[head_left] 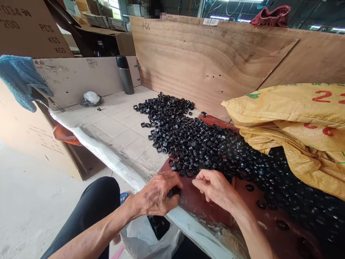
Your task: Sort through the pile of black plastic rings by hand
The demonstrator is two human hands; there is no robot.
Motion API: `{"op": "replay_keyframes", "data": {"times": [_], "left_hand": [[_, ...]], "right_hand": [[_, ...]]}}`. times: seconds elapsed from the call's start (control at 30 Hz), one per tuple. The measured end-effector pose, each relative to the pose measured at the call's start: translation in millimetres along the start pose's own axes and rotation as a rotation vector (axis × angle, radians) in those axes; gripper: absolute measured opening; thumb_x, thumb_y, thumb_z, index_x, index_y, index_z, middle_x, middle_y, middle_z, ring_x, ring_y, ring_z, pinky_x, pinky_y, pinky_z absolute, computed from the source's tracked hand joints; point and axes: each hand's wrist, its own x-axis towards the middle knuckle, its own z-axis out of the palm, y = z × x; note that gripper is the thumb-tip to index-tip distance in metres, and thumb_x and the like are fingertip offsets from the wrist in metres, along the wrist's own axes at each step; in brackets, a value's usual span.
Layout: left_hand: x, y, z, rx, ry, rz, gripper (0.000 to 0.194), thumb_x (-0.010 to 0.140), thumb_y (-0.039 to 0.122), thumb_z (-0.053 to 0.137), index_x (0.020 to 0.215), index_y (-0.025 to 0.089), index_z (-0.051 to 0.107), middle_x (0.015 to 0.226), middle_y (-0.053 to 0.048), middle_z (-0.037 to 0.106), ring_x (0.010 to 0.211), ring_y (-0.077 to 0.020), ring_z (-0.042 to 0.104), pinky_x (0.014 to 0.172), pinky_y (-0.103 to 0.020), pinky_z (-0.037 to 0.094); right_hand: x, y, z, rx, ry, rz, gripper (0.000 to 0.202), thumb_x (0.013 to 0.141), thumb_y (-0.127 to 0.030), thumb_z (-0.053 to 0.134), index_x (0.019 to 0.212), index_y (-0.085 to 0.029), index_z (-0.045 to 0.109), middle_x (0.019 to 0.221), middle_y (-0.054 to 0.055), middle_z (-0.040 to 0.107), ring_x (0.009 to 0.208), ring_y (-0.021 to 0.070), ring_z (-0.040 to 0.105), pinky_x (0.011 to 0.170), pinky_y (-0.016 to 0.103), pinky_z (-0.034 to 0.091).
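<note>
"Where do the black rings [185,140] lie?"
"Just beyond both hands; the heap slants from far left to near right, closer by the right hand [217,189]."
"And the fingers?"
"The left hand [159,192] curls round dark pieces [174,191]; the right's bend inward, gripping or not I can't tell; bare red board [192,197] lies between; the white edge [188,226] runs just below."

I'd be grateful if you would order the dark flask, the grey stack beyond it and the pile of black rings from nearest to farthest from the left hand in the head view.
From the left hand:
1. Pile of black rings: just ahead, rightward.
2. Dark flask: ahead-left, before the low panel.
3. Grey stack: upper left, beyond that panel.
</note>
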Motion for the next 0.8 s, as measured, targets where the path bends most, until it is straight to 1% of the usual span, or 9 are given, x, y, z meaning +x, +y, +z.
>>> {"op": "replay_keyframes", "data": {"times": [0.07,0.13,0.17,0.23,0.27,0.43,0.53,0.67,0.8], "left_hand": [[2,1,2.0,0.033,0.013,-0.056,0.003,0.086,0.019,0.06,0.084,0.019,0.062,0.085,-0.003,0.065,0.08,-0.0179,0.061,0.073,-0.029,0.045],[6,0,6.2,0.029,0.099,-0.202,0.018,0.093,0.027,0.057,0.077,0.019,0.058,0.077,-0.001,0.062,0.071,-0.0158,0.059,0.067,-0.028,0.044],[9,-2,8.7,0.026,0.152,-0.277,0.019,0.093,0.028,0.058,0.076,0.019,0.056,0.075,0.0,0.061,0.068,-0.015,0.057,0.064,-0.027,0.042],[13,-5,13.5,0.023,0.221,-0.359,0.009,0.089,0.025,0.063,0.084,0.019,0.058,0.079,0.0,0.062,0.067,-0.0147,0.057,0.062,-0.027,0.043],[14,-7,15.4,0.023,0.231,-0.365,0.008,0.086,0.022,0.066,0.089,0.02,0.059,0.084,-0.001,0.063,0.069,-0.015,0.058,0.064,-0.027,0.044],[17,-17,21.2,0.045,0.252,-0.353,0.03,0.082,0.017,0.07,0.111,0.023,0.061,0.096,-0.002,0.064,0.073,-0.0162,0.061,0.067,-0.029,0.048],[18,-19,23.1,0.073,0.231,-0.316,0.028,0.083,0.015,0.067,0.109,0.024,0.064,0.099,-0.002,0.063,0.075,-0.0164,0.062,0.068,-0.028,0.049],[18,-16,22.8,0.098,0.251,-0.292,0.022,0.083,0.013,0.065,0.102,0.023,0.066,0.1,-0.003,0.064,0.076,-0.0166,0.062,0.07,-0.029,0.049],[15,-7,19.7,-0.017,0.266,-0.301,0.022,0.084,0.014,0.064,0.104,0.022,0.066,0.084,0.0,0.066,0.071,-0.0151,0.061,0.067,-0.027,0.049]], "right_hand": [[3,5,2,-0.091,0.113,-0.061,0.016,0.089,-0.029,0.062,0.076,-0.021,0.057,0.064,-0.005,0.06,0.053,0.0124,0.057,0.053,0.023,0.04],[7,8,10,-0.14,0.196,-0.132,0.007,0.087,-0.023,0.063,0.084,-0.022,0.057,0.065,-0.005,0.058,0.059,0.0135,0.056,0.057,0.024,0.041],[9,10,14,-0.162,0.228,-0.162,0.007,0.086,-0.021,0.064,0.089,-0.023,0.057,0.065,-0.006,0.057,0.06,0.014,0.056,0.059,0.025,0.041],[12,12,22,-0.21,0.264,-0.21,0.013,0.085,-0.017,0.065,0.095,-0.023,0.058,0.067,-0.005,0.056,0.063,0.0149,0.056,0.063,0.027,0.042],[13,13,24,-0.229,0.272,-0.227,0.016,0.084,-0.016,0.065,0.097,-0.023,0.058,0.069,-0.005,0.056,0.065,0.0154,0.056,0.065,0.027,0.042],[10,14,14,-0.232,0.242,-0.18,0.015,0.084,-0.014,0.066,0.093,-0.022,0.058,0.073,-0.004,0.055,0.066,0.0153,0.056,0.062,0.027,0.043],[6,11,11,-0.289,0.224,-0.217,0.014,0.085,-0.012,0.064,0.094,-0.022,0.06,0.081,-0.001,0.058,0.073,0.0165,0.059,0.067,0.028,0.045],[6,4,21,-0.338,0.206,-0.303,0.017,0.086,-0.009,0.062,0.097,-0.022,0.061,0.097,0.003,0.062,0.085,0.0188,0.061,0.076,0.031,0.048],[6,-6,28,-0.144,0.186,-0.334,0.015,0.092,-0.015,0.06,0.104,-0.023,0.061,0.1,0.003,0.065,0.08,0.0165,0.064,0.073,0.028,0.051]]}}
